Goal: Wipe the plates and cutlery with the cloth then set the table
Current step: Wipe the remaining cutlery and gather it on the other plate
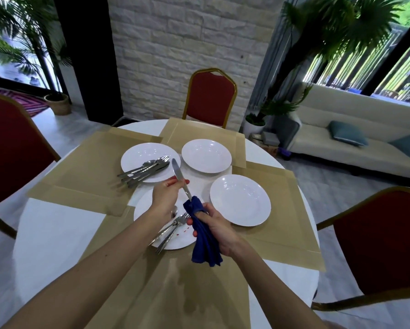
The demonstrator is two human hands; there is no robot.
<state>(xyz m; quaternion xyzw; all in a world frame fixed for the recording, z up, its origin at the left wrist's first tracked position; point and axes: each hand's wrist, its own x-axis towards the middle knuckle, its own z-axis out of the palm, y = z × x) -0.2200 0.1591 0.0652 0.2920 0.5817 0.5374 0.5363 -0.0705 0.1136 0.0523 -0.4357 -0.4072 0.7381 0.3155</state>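
Note:
My left hand (166, 195) grips a table knife (178, 175) near its middle, blade pointing up and away. My right hand (217, 227) holds a dark blue cloth (205, 243) wrapped around the knife's lower end, above the near white plate (175, 241). That plate carries forks and a spoon (173, 225) and some red specks. A far-left plate (139, 155) holds several pieces of cutlery (147, 170). Two bare white plates sit at the far middle (206, 156) and at the right (240, 200).
Tan placemats (80, 172) cover much of the round white table (49, 229). Red chairs with gold frames stand at the left (11, 148), far side (211, 96) and right (384, 238). A cream sofa (365, 148) and potted palms lie beyond.

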